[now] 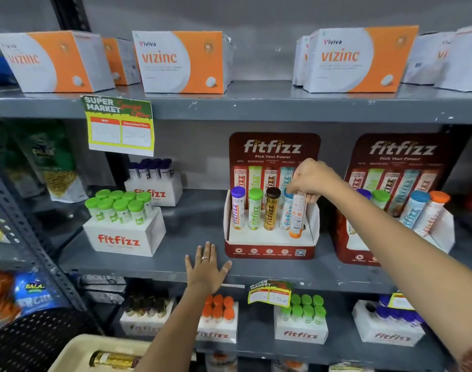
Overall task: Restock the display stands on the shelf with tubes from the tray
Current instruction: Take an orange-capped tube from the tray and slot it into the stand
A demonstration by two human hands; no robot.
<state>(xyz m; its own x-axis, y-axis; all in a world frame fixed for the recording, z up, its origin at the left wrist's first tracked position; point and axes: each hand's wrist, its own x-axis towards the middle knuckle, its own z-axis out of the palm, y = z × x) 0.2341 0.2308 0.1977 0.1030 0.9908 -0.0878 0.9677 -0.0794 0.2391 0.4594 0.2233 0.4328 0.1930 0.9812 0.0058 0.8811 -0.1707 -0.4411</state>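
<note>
A red fitfizz display stand (269, 251) sits on the middle shelf, with purple, green, gold and blue-capped tubes standing in it. My right hand (311, 179) is shut on the top of a white tube with orange print (297, 216), which points cap-down into the stand's rightmost slot. My left hand (208, 267) lies flat and open on the shelf edge, left of the stand. A second red stand (363, 253) to the right holds several tubes. The beige tray (79, 353) at the bottom left holds a gold tube (114, 359).
White fitfizz boxes with green-capped tubes (122, 224) and dark-capped tubes (153, 183) stand left on the shelf. Orange vizinc cartons (181, 61) line the shelf above. More tube boxes (300, 320) fill the shelf below. A black perforated basket (28, 342) is at the bottom left.
</note>
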